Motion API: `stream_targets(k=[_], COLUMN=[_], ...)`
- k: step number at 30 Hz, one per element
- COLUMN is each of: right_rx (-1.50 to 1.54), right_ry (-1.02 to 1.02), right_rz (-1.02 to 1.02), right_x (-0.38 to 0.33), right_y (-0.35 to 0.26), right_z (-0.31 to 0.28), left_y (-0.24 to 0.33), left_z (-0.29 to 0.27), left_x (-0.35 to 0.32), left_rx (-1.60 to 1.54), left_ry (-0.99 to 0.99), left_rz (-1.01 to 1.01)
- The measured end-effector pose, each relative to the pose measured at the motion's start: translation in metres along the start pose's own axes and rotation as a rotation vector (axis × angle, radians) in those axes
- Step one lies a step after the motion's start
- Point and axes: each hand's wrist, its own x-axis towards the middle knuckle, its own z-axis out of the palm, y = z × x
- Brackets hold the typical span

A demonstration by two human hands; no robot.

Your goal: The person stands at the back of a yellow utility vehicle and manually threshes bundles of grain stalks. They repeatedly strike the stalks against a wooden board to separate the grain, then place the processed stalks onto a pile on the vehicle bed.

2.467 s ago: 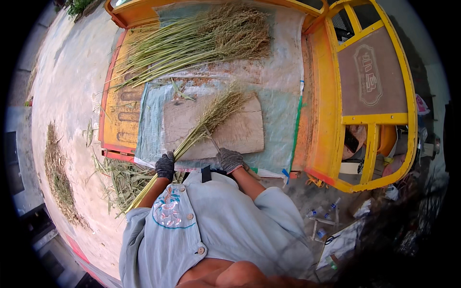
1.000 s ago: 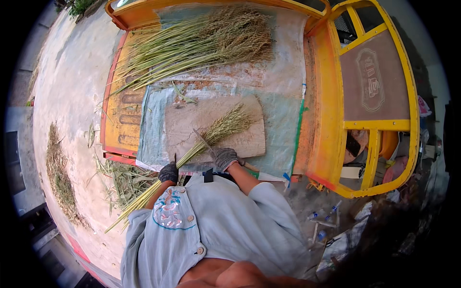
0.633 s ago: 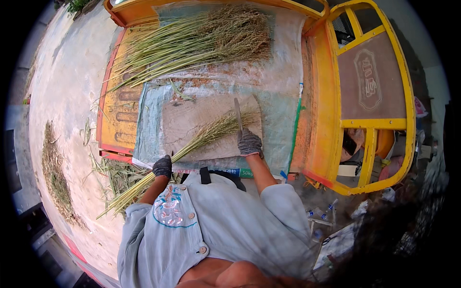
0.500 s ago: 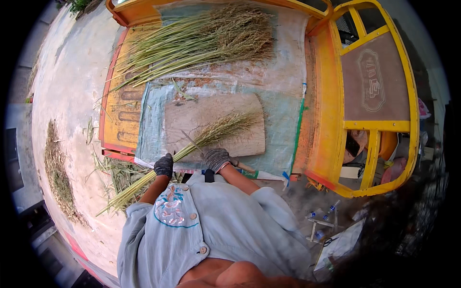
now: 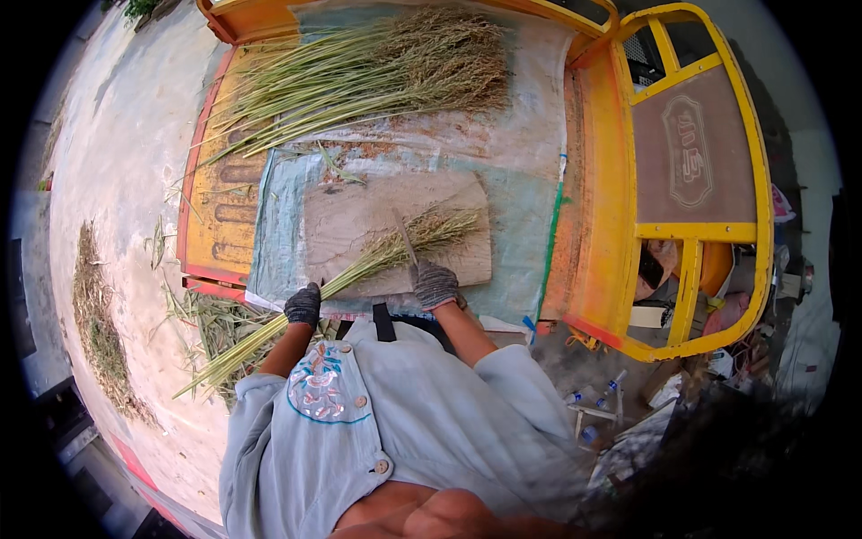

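My left hand (image 5: pixel 303 305), in a dark grey knit glove, is closed round the stalks of a bundle of green seed-headed stalks (image 5: pixel 359 268). The bundle slants over a wooden board (image 5: pixel 337 211). Its bushy heads lie on the board's right part, and the cut ends stick out past my left forearm. My right hand (image 5: pixel 436 286), gloved alike, grips a knife with a long, narrow grey blade (image 5: pixel 405 235). That blade points away from me and crosses the bundle near the heads. The knife's handle is mostly hidden in my right hand.
A larger pile of seed-headed stalks (image 5: pixel 359 81) lies at the far side on a pale woven sheet (image 5: pixel 525 198). Under it is a yellow cart bed (image 5: pixel 224 220), with a yellow frame (image 5: pixel 691 231) at the right. Leaf scraps (image 5: pixel 220 328) lie on the ground at the left.
My right hand has moved right and slightly away from me with the knife. The blade has shifted from the stalks toward the heads. My left hand keeps its hold on the bundle.
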Motion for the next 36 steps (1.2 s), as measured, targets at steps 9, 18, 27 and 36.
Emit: stream_targets(k=[9, 18, 27, 36], right_rx=[-0.066, -0.009, 0.081, 0.0], right_ry=[0.013, 0.225, 0.392, -0.14], right_rz=[0.066, 0.465, 0.128, -0.029], right_x=[0.028, 0.019, -0.036, -0.022], right_y=[0.084, 0.136, 0.083, 0.033], right_z=[-0.004, -0.022, -0.02, 0.037], left_y=[-0.003, -0.016, 0.021, 0.054], left_z=[0.012, 0.016, 0.016, 0.018], left_x=[-0.004, -0.022, -0.004, -0.017], left_rx=[0.01, -0.04, 0.03, 0.008], left_ry=[0.047, -0.003, 0.28, -0.015], left_rz=[0.047, -0.007, -0.035, 0.122])
